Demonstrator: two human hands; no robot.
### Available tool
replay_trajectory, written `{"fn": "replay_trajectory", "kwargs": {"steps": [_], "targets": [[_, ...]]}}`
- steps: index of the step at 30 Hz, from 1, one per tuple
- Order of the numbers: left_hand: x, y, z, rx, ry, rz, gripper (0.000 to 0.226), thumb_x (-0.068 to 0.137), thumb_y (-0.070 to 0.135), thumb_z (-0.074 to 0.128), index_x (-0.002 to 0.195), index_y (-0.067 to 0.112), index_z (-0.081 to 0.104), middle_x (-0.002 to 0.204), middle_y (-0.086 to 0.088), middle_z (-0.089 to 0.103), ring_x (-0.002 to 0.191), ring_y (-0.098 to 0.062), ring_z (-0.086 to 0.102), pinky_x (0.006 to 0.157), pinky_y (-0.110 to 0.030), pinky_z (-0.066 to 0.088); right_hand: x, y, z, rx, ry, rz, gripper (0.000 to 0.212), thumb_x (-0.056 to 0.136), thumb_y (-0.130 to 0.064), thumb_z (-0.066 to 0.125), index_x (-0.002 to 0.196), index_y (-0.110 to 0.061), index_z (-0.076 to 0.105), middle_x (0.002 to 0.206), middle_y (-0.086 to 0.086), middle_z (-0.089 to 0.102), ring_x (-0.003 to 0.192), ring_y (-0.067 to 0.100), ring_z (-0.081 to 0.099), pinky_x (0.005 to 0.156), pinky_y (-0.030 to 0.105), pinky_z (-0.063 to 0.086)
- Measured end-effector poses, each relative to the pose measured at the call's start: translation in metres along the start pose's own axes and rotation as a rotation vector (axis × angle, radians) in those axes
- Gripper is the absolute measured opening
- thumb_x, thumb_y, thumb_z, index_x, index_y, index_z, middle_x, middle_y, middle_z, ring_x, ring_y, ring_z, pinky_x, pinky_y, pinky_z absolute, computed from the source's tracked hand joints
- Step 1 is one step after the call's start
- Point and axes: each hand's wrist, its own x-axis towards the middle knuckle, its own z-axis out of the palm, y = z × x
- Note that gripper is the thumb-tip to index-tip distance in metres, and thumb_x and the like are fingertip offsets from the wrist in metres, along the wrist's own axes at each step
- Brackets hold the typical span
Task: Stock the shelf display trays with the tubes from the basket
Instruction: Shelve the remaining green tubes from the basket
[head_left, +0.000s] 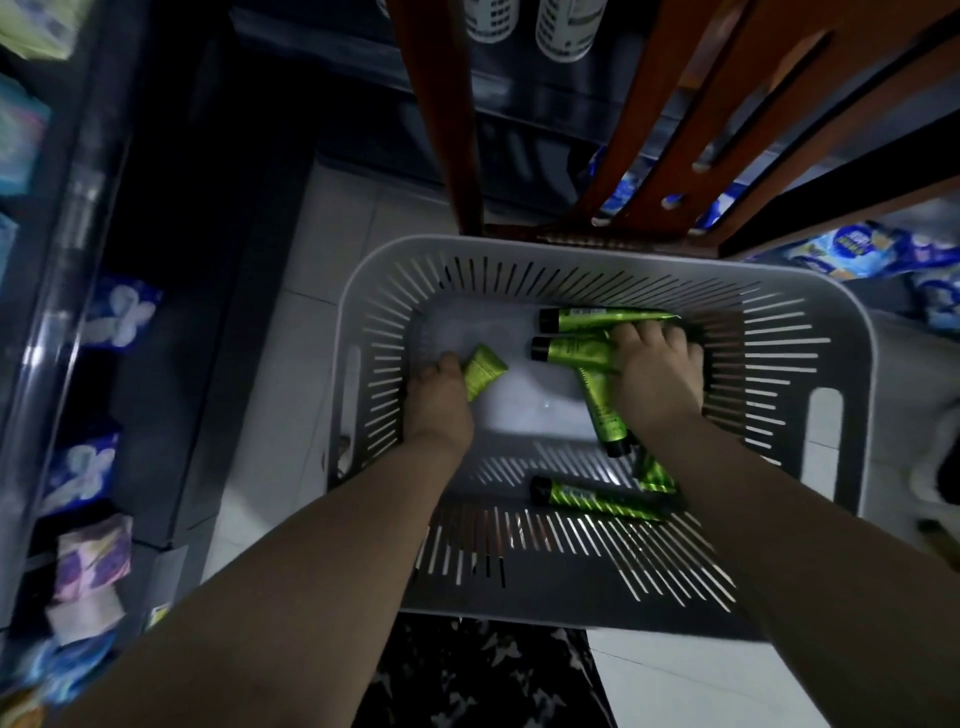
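Note:
A grey slotted basket (810, 322) stands on the floor below me. Both my hands reach down into it. My left hand (435, 387) is shut on one green tube (483, 370), whose crimped end sticks out to the right. My right hand (657, 366) grips several green tubes with black caps: two (576, 319) point left and one (600, 397) slants down toward me. One more green tube (597, 498) lies loose on the basket bottom near my right forearm, with another one partly hidden beside it.
A brown wooden frame (670, 156) rises just behind the basket. Dark shelves with packets (98, 467) line the left side. Blue packets (857, 249) lie at the right. White tiled floor (291, 364) surrounds the basket.

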Motion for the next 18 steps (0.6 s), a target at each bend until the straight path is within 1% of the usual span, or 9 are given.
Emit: {"fn": "replay_trajectory", "kwargs": {"steps": [3,5,8,11,13,14,15,17,18], "targets": [[0.002,-0.001,0.003,0.026,-0.016,0.010,0.040,0.083,0.004,0.056,0.121,0.004,0.045,0.123,-0.022,0.053,0.113,-0.039,0.051,0.093,-0.041,0.042,-0.007,0.002,0.002,-0.030,0.001,-0.061,0.044,0.083,-0.025,0.058,0.126,-0.020,0.052,0.123,0.012,0.050,0.114,0.034,0.043,0.094,0.043,0.035],[0.000,-0.003,0.004,0.010,-0.038,0.001,0.044,0.081,0.012,0.063,0.119,0.003,0.044,0.120,-0.022,0.054,0.111,-0.038,0.052,0.091,-0.040,0.043,-0.017,0.003,0.003,0.042,-0.009,-0.077,0.042,0.083,-0.031,0.060,0.123,-0.017,0.053,0.119,0.014,0.052,0.111,0.036,0.047,0.090,0.043,0.039],[-0.006,-0.003,0.006,-0.115,-0.080,-0.066,0.053,0.078,0.017,0.069,0.120,0.002,0.043,0.116,-0.023,0.055,0.106,-0.038,0.055,0.086,-0.038,0.046,-0.032,0.005,0.001,0.280,-0.066,-0.001,0.047,0.081,-0.032,0.065,0.122,-0.018,0.049,0.113,0.013,0.056,0.098,0.034,0.059,0.074,0.037,0.047],[-0.013,0.003,0.003,-0.342,-0.119,-0.160,0.046,0.076,0.020,0.069,0.115,0.004,0.050,0.104,-0.015,0.059,0.095,-0.032,0.059,0.077,-0.033,0.049,-0.044,0.011,-0.003,0.466,-0.145,0.121,0.055,0.072,-0.037,0.076,0.119,-0.021,0.053,0.099,0.008,0.067,0.084,0.029,0.065,0.067,0.030,0.048],[-0.020,0.014,-0.006,-0.622,-0.138,-0.210,0.029,0.080,0.020,0.064,0.105,0.008,0.057,0.091,-0.008,0.060,0.084,-0.025,0.059,0.071,-0.028,0.046,-0.048,0.017,-0.010,0.678,-0.254,0.228,0.059,0.068,-0.034,0.082,0.118,-0.019,0.056,0.096,0.003,0.064,0.072,0.020,0.065,0.058,0.025,0.050],[-0.027,0.021,-0.012,-0.817,-0.158,-0.232,0.018,0.083,0.017,0.059,0.099,0.009,0.059,0.087,-0.006,0.061,0.080,-0.022,0.059,0.070,-0.028,0.046,-0.051,0.019,-0.015,0.813,-0.306,0.287,0.060,0.067,-0.031,0.084,0.118,-0.016,0.057,0.097,0.001,0.062,0.066,0.016,0.064,0.053,0.023,0.050],[-0.033,0.028,-0.019,-1.014,-0.185,-0.251,0.012,0.087,0.014,0.053,0.094,0.009,0.061,0.084,-0.008,0.062,0.077,-0.020,0.059,0.070,-0.028,0.047,-0.053,0.022,-0.020,0.943,-0.356,0.337,0.059,0.067,-0.026,0.085,0.118,-0.014,0.058,0.100,0.002,0.063,0.063,0.017,0.066,0.051,0.025,0.052],[-0.046,0.036,-0.034,-1.376,-0.296,-0.296,0.021,0.092,0.014,0.040,0.093,0.007,0.060,0.083,-0.012,0.066,0.075,-0.020,0.061,0.071,-0.030,0.050,-0.060,0.027,-0.033,1.133,-0.440,0.372,0.049,0.071,-0.018,0.082,0.114,-0.014,0.059,0.101,0.007,0.068,0.063,0.026,0.070,0.059,0.037,0.059],[-0.052,0.038,-0.042,-1.525,-0.371,-0.301,0.027,0.094,0.017,0.036,0.096,0.005,0.060,0.083,-0.012,0.067,0.075,-0.019,0.062,0.073,-0.031,0.051,-0.064,0.029,-0.041,1.185,-0.461,0.356,0.043,0.073,-0.014,0.080,0.111,-0.016,0.060,0.100,0.011,0.069,0.063,0.026,0.071,0.057,0.036,0.059]]}}
